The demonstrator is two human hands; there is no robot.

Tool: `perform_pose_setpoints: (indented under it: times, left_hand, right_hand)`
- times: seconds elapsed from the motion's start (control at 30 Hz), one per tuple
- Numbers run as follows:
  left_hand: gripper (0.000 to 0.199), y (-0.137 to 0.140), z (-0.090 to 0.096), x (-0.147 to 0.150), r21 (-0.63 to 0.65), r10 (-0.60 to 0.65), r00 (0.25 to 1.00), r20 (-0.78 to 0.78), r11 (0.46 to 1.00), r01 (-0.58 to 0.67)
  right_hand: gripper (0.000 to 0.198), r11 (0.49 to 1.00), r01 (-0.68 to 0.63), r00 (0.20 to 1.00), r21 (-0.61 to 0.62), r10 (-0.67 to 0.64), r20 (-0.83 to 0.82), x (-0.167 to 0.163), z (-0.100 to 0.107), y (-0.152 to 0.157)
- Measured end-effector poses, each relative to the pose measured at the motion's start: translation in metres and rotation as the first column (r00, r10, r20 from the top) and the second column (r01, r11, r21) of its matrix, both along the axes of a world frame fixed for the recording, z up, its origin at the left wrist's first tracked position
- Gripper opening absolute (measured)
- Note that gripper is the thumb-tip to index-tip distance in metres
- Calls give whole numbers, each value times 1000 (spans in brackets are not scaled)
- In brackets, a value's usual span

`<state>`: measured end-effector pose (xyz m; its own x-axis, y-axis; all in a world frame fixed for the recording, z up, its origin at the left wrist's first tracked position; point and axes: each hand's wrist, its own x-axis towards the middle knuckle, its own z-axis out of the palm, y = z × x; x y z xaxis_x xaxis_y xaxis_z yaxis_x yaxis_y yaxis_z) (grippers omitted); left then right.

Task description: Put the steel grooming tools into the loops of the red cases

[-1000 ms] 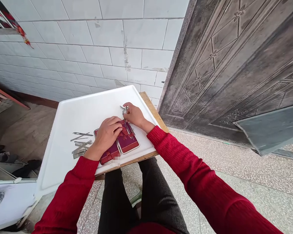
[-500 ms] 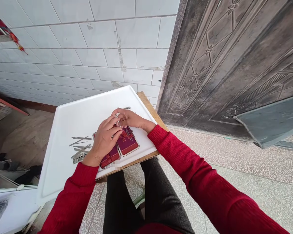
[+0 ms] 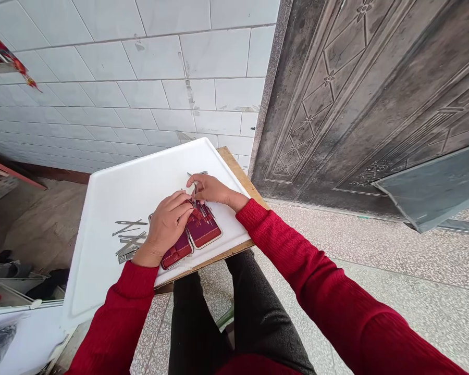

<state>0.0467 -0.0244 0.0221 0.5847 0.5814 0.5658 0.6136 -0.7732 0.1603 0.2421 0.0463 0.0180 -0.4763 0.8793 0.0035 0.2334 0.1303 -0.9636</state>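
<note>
An open manicure case (image 3: 205,234) with dark red and purple lining lies on the white board (image 3: 101,208); slim metal tools sit in the loops of its right half. My left hand (image 3: 168,219) lies over the case's left half, fingers bent, thumb and fingertips gripping near the loops. Close to its fingertips, my right hand (image 3: 209,188) is closed on a slim metal tool (image 3: 194,197) at the top of the right half. Fingers hide much of that tool, so its exact kind does not show.
Several loose metal tools (image 3: 128,242) lie on the board, left of the case. Another thin tool lies beyond my right hand. Under the board is a wooden tabletop (image 3: 234,161). A tiled wall (image 3: 160,57) stands behind it, a dark patterned door (image 3: 336,104) to the right.
My right hand has turned slightly and drawn a little away from my left fingertips, with the metal tool now more upright. My left hand stays over the case.
</note>
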Motion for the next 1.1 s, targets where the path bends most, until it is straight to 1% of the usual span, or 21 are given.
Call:
perform_pose_setpoints:
  times: [0.1, 0.17, 0.33, 0.43, 0.53, 0.63, 0.73, 0.83, 1.0, 1.1]
  left_hand:
    - [27, 0, -1, -1, -3, 16, 1000, -5, 1000, -16]
    - [28, 0, -2, -1, -15, 31, 999, -8, 999, -31]
    - [30, 0, -3, -2, -42, 51, 999, -7, 998, -51]
    - [29, -1, -4, -2, -53, 57, 998, -7, 997, -57]
    - [28, -1, -5, -3, -63, 62, 998, -9, 996, -62]
    - [27, -1, -6, -4, -40, 71, 997, -6, 997, -71]
    - [26, -1, -6, -4, -19, 60, 998, -5, 998, -60]
    - [28, -1, -6, -3, -19, 59, 998, 1, 998, -59]
    - [30, 0, -4, 0, -25, 63, 998, 2, 998, -63]
    - [31, 1, -4, 1, -38, 62, 998, 1, 997, -62]
  right_hand:
    - [42, 998, 54, 996, 40, -57, 64, -2, 0, -1]
    - [49, 996, 67, 992, 57, -72, 103, -3, 0, -1]
    - [54, 995, 84, 980, 61, -94, 176, -5, 1, -1]
    - [50, 994, 77, 982, 80, -89, 165, -5, 1, -1]
    - [39, 989, 103, 979, 106, -119, 164, -7, 1, -1]
    - [34, 989, 127, 978, 80, -139, 157, -7, -1, 0]
    - [32, 992, 108, 984, 64, -116, 132, -6, -2, 0]
    - [30, 993, 73, 989, 98, -85, 124, -5, -2, -1]
    - [29, 985, 38, 978, 167, -70, 194, -3, 2, -5]
    - [34, 978, 45, 969, 203, -92, 229, -3, 5, -8]
